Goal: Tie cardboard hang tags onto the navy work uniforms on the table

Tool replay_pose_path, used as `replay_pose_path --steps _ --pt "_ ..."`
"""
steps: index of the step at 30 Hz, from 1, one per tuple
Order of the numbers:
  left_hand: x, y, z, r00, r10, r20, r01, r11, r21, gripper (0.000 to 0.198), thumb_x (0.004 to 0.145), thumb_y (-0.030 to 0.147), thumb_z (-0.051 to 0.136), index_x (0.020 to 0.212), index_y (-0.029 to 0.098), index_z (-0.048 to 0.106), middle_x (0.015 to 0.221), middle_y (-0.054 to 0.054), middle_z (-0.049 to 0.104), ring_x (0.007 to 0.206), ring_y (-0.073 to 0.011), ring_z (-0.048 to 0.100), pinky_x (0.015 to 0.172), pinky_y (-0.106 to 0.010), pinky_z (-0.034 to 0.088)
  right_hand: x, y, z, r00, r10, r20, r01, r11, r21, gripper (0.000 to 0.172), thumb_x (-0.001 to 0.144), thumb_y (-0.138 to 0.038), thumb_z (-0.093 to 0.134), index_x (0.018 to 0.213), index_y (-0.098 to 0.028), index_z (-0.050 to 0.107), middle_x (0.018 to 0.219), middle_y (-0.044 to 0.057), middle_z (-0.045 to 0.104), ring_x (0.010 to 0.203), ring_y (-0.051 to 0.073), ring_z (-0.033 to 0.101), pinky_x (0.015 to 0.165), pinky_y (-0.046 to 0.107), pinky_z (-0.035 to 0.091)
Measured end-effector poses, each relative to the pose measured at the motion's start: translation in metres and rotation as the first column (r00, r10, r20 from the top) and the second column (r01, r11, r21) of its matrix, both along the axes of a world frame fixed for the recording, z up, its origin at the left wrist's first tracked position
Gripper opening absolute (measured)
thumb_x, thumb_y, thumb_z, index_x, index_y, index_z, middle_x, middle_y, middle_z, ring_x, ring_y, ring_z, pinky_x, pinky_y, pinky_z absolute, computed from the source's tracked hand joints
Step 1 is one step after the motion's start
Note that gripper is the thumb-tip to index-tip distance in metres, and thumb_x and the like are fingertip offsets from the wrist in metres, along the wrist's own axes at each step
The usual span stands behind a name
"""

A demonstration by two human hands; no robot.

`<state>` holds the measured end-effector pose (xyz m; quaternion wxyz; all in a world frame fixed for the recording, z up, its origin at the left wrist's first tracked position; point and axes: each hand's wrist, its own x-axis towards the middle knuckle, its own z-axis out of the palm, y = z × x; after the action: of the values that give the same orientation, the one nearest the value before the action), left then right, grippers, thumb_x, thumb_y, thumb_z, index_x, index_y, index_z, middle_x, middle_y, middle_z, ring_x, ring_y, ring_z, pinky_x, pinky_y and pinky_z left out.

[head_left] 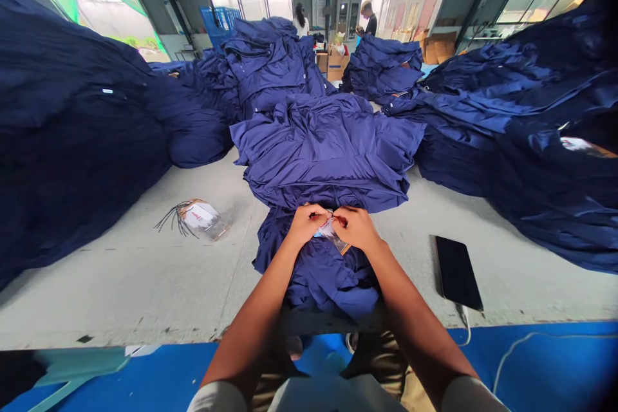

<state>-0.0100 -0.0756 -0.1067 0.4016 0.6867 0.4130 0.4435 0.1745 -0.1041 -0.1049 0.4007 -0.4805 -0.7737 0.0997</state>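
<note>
A navy blue garment (pixel 333 283) lies bunched at the table's front edge, its upper part reaching up to a spread heap of the same cloth. On it rests a printed hang tag (pixel 331 229), white with a brown lower edge. My left hand (pixel 307 222) and my right hand (pixel 358 226) meet at the tag's top, fingers closed in a pinch. Between the fingertips they seem to grip the tag's thin dark string, mostly hidden. To the left lies a bundle of similar hang tags (pixel 200 215) with black strings fanned out.
Navy garments are piled high at the left (pixel 72 129), right (pixel 541 141) and back (pixel 275 58). A dark-screened phone (pixel 458 272) with a white cable (pixel 466 322) sits on the white table (pixel 183 290). Two people stand far behind, near cardboard boxes (pixel 337 66).
</note>
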Motion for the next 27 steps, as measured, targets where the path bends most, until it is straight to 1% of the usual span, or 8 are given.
replay_pose_path --steps 5,9,12,16,19,22,24,27 --pt "0.0 -0.001 0.001 0.999 0.018 -0.048 -0.017 0.999 0.029 0.012 0.079 0.022 0.069 0.072 0.019 0.078 0.072 -0.002 0.075 0.07 -0.0172 0.063 0.07 -0.029 0.047 0.001 0.0 -0.001 0.998 -0.012 0.056 0.01 0.999 0.031 0.019 0.083 -0.019 0.06 0.064 -0.024 0.064 0.062 0.0 0.066 0.055 0.014 0.053 0.058 0.028 0.029" --pt "0.001 -0.002 -0.001 0.996 0.038 -0.081 -0.033 0.998 0.059 0.014 0.078 0.017 0.068 0.067 0.02 0.076 0.07 -0.001 0.073 0.073 -0.0174 0.059 0.074 -0.03 0.045 -0.001 0.003 -0.004 0.993 -0.076 0.094 0.068 0.995 0.078 0.021 0.082 -0.022 0.061 0.061 -0.023 0.061 0.062 0.001 0.066 0.055 0.014 0.051 0.057 0.029 0.026" --pt "0.003 -0.001 -0.004 0.997 0.034 -0.071 -0.03 0.998 0.056 0.015 0.078 0.014 0.067 0.067 0.02 0.074 0.066 0.0 0.07 0.071 -0.0167 0.057 0.071 -0.028 0.043 -0.005 0.006 -0.008 0.985 -0.156 0.074 0.147 0.981 0.124 0.025 0.08 -0.023 0.063 0.056 -0.022 0.056 0.059 0.002 0.063 0.053 0.014 0.05 0.057 0.029 0.025" --pt "0.001 0.0 -0.006 0.998 0.028 -0.049 -0.026 0.998 0.054 0.015 0.079 0.016 0.067 0.066 0.019 0.073 0.064 0.0 0.067 0.067 -0.0157 0.055 0.067 -0.027 0.042 -0.011 0.008 -0.011 0.977 -0.214 0.012 0.21 0.969 0.131 0.026 0.079 -0.024 0.063 0.055 -0.022 0.055 0.059 0.002 0.062 0.055 0.015 0.051 0.059 0.029 0.029" --pt "-0.003 0.0 -0.004 0.999 0.027 -0.032 -0.025 0.998 0.058 0.015 0.08 0.023 0.071 0.066 0.018 0.075 0.066 -0.001 0.069 0.067 -0.0155 0.054 0.07 -0.029 0.042 -0.011 0.006 -0.007 0.982 -0.188 -0.012 0.188 0.981 0.044 0.027 0.081 -0.026 0.062 0.055 -0.021 0.056 0.057 0.001 0.06 0.056 0.014 0.05 0.059 0.028 0.031" --pt "-0.006 -0.001 -0.001 0.999 0.035 0.026 -0.036 0.998 0.05 0.016 0.082 0.034 0.075 0.078 0.019 0.08 0.073 -0.003 0.071 0.067 -0.0153 0.055 0.068 -0.029 0.043 -0.004 0.003 0.001 0.994 -0.083 -0.075 0.073 0.988 -0.133 0.023 0.082 -0.025 0.056 0.061 -0.02 0.063 0.057 -0.001 0.059 0.055 0.012 0.049 0.059 0.026 0.033" --pt "-0.006 -0.002 0.002 0.994 0.058 0.093 -0.063 0.996 0.055 0.019 0.08 0.036 0.077 0.09 0.02 0.081 0.081 -0.003 0.07 0.068 -0.0144 0.056 0.066 -0.028 0.045 0.003 0.001 0.006 0.99 -0.069 -0.126 0.035 0.966 -0.256 0.022 0.082 -0.025 0.053 0.066 -0.02 0.067 0.059 -0.002 0.061 0.056 0.012 0.051 0.059 0.025 0.034" --pt "-0.008 -0.007 0.009 0.983 0.084 0.163 -0.099 0.991 0.085 0.023 0.077 0.032 0.078 0.098 0.021 0.077 0.101 -0.005 0.068 0.077 -0.0148 0.062 0.071 -0.028 0.052 0.013 -0.006 0.012 0.984 -0.136 -0.113 0.081 0.913 -0.401 0.023 0.084 -0.03 0.055 0.069 -0.02 0.068 0.063 -0.001 0.064 0.06 0.014 0.055 0.059 0.026 0.035"
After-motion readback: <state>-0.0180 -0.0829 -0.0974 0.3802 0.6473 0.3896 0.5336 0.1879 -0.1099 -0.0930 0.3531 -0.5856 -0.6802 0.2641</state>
